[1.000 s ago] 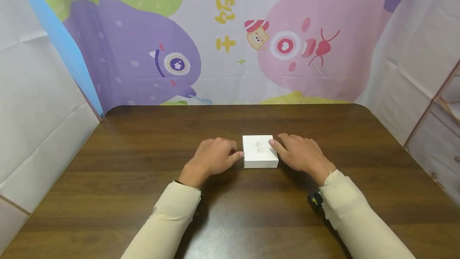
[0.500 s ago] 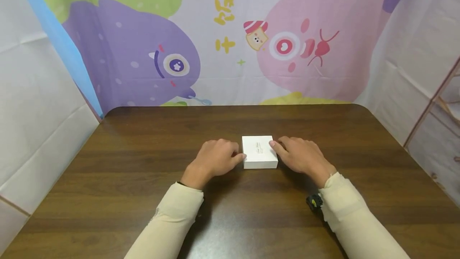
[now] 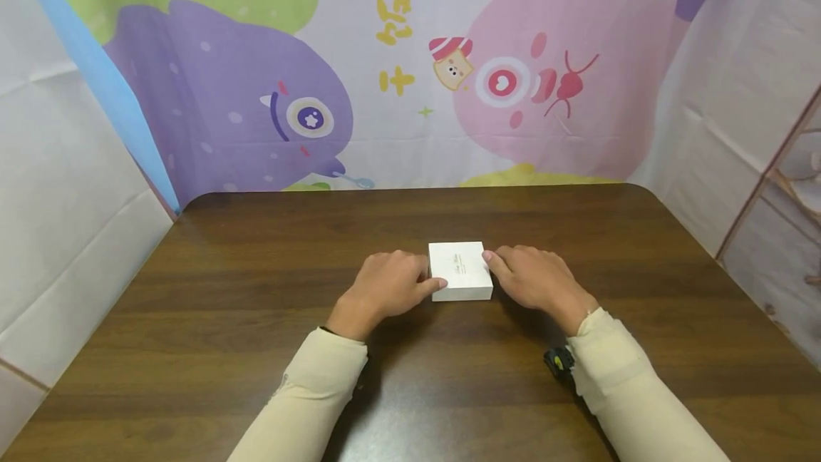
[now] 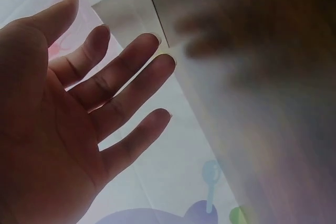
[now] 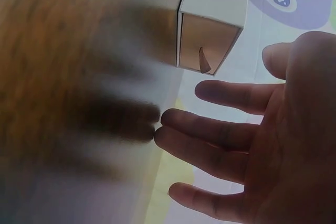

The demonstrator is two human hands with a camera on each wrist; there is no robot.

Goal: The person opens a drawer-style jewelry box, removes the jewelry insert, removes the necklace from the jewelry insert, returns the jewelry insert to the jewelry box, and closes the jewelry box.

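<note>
Cloth printed with a purple creature and a pink creature hangs behind the table, with a pale left panel and right panel at the sides. Near the middle of the table lies a white box, small print on its top, between the left hand and the right hand. The left thumb lies across its near left corner, hiding that bit of it; the right thumb is at its right edge. Whether either presses on it, I cannot tell.

Both wrist views show what the head view hides: each hand has its fingers spread and nearly straight, wide rather than curled round the box. The right wrist view alone shows the box's tan end, with a small tab on it. In the left wrist view the box is cut off at the top, and part of the right hand shows in the corner.

Pale sleeves run out of the head view at the bottom. A dark device sits by the right cuff, too small to make out.
</note>
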